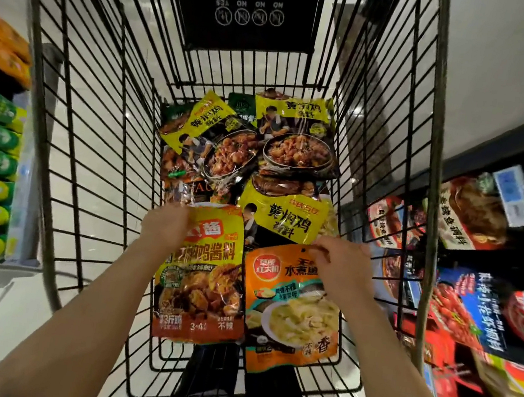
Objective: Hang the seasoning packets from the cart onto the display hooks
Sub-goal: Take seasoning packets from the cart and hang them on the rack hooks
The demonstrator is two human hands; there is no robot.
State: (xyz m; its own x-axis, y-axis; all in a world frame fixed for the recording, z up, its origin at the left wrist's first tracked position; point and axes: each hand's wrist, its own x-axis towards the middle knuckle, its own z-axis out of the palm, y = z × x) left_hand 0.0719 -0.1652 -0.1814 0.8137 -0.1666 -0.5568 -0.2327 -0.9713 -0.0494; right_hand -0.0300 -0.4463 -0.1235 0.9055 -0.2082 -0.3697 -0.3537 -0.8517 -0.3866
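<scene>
Over the cart (66,170), your left hand (164,228) grips a yellow packet (205,278); your right hand (341,270) apparently pinches an orange packet (291,313).

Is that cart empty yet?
No. Several packets lie in the cart; the hands hold two more.

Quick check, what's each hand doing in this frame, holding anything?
Left hand: grips the top edge of the yellow-orange chicken sauce packet.
Right hand: pinches the top edge of the orange fish soup packet.
</scene>
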